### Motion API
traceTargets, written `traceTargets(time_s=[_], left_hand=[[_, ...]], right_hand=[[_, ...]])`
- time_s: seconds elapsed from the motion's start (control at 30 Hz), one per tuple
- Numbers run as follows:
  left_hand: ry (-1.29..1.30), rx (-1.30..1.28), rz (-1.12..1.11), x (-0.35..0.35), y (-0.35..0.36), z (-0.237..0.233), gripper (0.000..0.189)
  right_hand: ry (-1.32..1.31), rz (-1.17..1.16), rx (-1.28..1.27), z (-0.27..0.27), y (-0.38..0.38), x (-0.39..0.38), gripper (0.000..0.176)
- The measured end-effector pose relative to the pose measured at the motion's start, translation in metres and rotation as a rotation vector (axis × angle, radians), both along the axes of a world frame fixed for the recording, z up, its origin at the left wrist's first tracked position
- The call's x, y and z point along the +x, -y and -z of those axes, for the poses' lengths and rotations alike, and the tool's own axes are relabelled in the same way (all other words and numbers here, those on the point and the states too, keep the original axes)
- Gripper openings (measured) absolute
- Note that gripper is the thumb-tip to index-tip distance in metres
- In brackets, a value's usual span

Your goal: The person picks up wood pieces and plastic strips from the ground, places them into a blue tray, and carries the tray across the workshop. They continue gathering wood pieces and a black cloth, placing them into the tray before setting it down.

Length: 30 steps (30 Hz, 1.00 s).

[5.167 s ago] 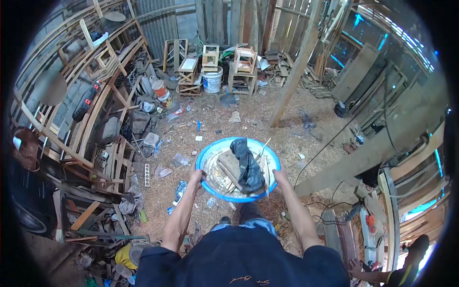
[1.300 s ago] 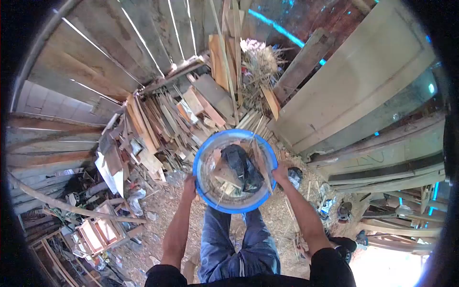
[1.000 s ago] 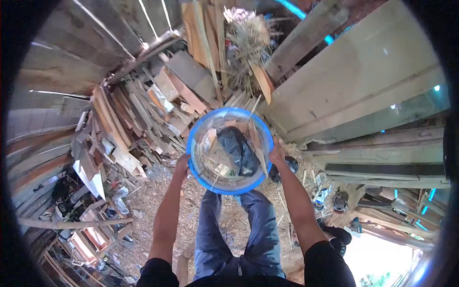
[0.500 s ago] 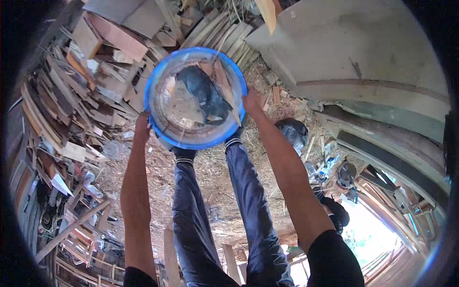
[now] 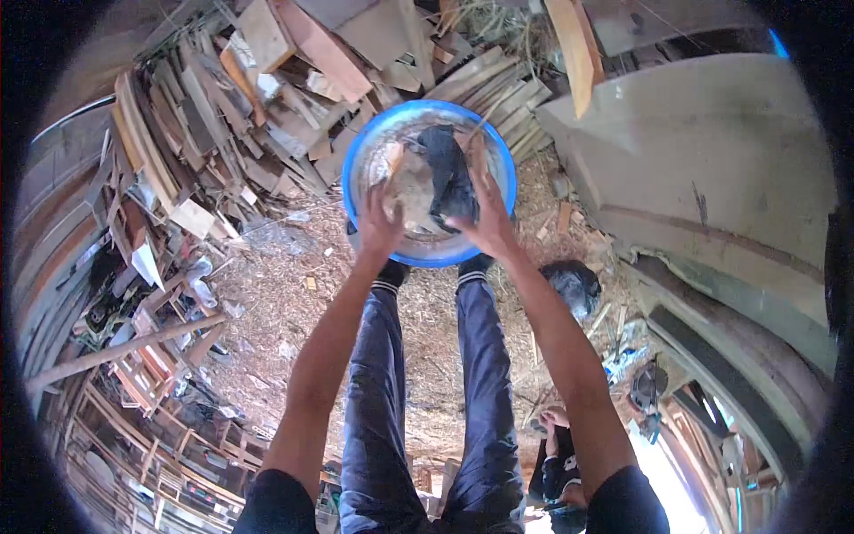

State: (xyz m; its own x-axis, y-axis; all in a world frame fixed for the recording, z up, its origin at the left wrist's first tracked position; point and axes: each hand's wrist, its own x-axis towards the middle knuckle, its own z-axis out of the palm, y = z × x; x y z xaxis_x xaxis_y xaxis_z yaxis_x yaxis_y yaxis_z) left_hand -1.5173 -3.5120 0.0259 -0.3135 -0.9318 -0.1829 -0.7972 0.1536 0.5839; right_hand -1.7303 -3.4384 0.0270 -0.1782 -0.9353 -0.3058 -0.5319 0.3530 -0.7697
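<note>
We saw the blue-rimmed basin (image 5: 431, 261) at upper centre, cradling a black bag (image 5: 443, 165); above it the left hand (image 5: 381, 224) spread, empty; the right hand (image 5: 487, 218), fingers loosely extended, overlapped the bag, contact unclear; scrap wood (image 5: 200, 116) lay upper left.

Blue-rimmed basin (image 5: 510, 178) and black bundle (image 5: 445, 167)

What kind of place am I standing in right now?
Probably a woodworking shop or shed: there's a large scrap-wood pile, a floor littered with what look like wood shavings, and a small wooden frame at the left.
</note>
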Motion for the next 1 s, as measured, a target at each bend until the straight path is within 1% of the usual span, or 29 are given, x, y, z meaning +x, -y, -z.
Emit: traceTargets(time_s=[0.03,0.07,0.1,0.13,0.2,0.23,0.27,0.33,0.37,0.4,0.47,0.53,0.6,0.67,0.7,0.73,0.77,0.8,0.83,0.87,0.9,0.93,0.97,1.0], left_hand=[[0.001,-0.009,-0.005,-0.008,-0.001,0.001,0.052],[0.056,0.008,-0.043,-0.015,-0.002,0.005,0.050],[0.108,0.028,-0.081,-0.019,-0.003,0.010,0.049],[0.105,0.029,-0.084,-0.021,0.000,0.019,0.049],[0.061,-0.024,-0.058,-0.024,0.010,0.039,0.055],[-0.070,-0.012,-0.043,-0.032,0.022,0.031,0.058],[-0.067,-0.004,-0.047,-0.039,0.028,0.027,0.058],[-0.106,-0.070,0.126,-0.054,0.042,0.024,0.059],[-0.150,-0.019,0.160,-0.061,0.050,0.019,0.056],[-0.175,-0.043,0.163,-0.066,0.059,0.017,0.056],[-0.051,0.209,0.237,-0.073,0.066,0.008,0.051],[-0.286,0.505,0.112,-0.077,0.068,-0.003,0.046],[-0.300,0.517,0.047,-0.087,0.061,-0.034,0.046],[-0.324,0.747,0.036,-0.084,0.040,-0.031,0.049],[-0.378,0.729,0.028,-0.091,0.033,-0.051,0.049],[-0.431,0.713,0.023,-0.100,0.027,-0.069,0.050],[-0.433,0.697,0.033,-0.099,0.021,-0.067,0.050],[-0.280,0.415,0.062,-0.099,0.013,-0.054,0.048],[-0.132,0.138,0.084,-0.102,0.009,-0.044,0.047],[-0.144,0.140,0.083,-0.106,0.012,-0.042,0.047],[-0.181,0.315,-0.066,-0.105,0.017,-0.040,0.044],[-0.215,0.486,-0.215,-0.113,0.029,-0.056,0.041],[-0.340,0.635,-0.205,-0.120,0.041,-0.073,0.040],[-0.339,0.630,-0.203,-0.129,0.055,-0.080,0.040]], right_hand=[[-0.005,-0.032,0.053,-0.008,0.010,0.010,0.084],[-0.013,-0.062,0.110,-0.013,0.020,0.020,0.088],[-0.023,-0.013,0.164,-0.015,0.028,0.028,0.081],[-0.027,-0.016,0.165,-0.003,0.030,0.031,0.081],[-0.174,-0.001,0.247,0.036,0.033,0.038,0.066],[-0.181,0.085,0.167,0.055,0.031,0.041,0.050],[-0.179,0.080,0.176,0.055,0.025,0.043,0.050],[-0.126,0.103,-0.048,0.043,0.031,0.035,0.040],[-0.100,0.091,-0.073,0.030,0.033,0.033,0.037],[-0.126,0.093,-0.096,0.020,0.034,0.029,0.037],[0.034,0.105,-0.145,0.002,0.033,0.017,0.035],[0.111,0.333,-0.093,-0.030,0.036,0.006,0.031],[0.110,0.623,0.009,-0.041,0.031,-0.002,0.032],[0.196,0.735,0.057,-0.032,0.016,-0.010,0.034],[0.201,0.737,0.035,-0.015,0.004,-0.013,0.034],[0.336,0.705,0.182,0.004,-0.009,-0.016,0.034],[0.466,0.665,0.332,0.011,-0.014,-0.020,0.033],[0.464,0.667,0.317,-0.002,-0.009,-0.021,0.033],[0.730,0.733,0.390,-0.027,-0.002,-0.019,0.033],[0.996,0.789,0.468,-0.050,0.003,-0.021,0.032],[0.986,0.786,0.470,-0.069,0.010,-0.024,0.032],[1.123,0.862,0.447,-0.083,0.019,-0.026,0.033],[1.266,0.935,0.418,-0.096,0.032,-0.032,0.033],[1.269,0.932,0.413,-0.102,0.043,-0.042,0.033]])
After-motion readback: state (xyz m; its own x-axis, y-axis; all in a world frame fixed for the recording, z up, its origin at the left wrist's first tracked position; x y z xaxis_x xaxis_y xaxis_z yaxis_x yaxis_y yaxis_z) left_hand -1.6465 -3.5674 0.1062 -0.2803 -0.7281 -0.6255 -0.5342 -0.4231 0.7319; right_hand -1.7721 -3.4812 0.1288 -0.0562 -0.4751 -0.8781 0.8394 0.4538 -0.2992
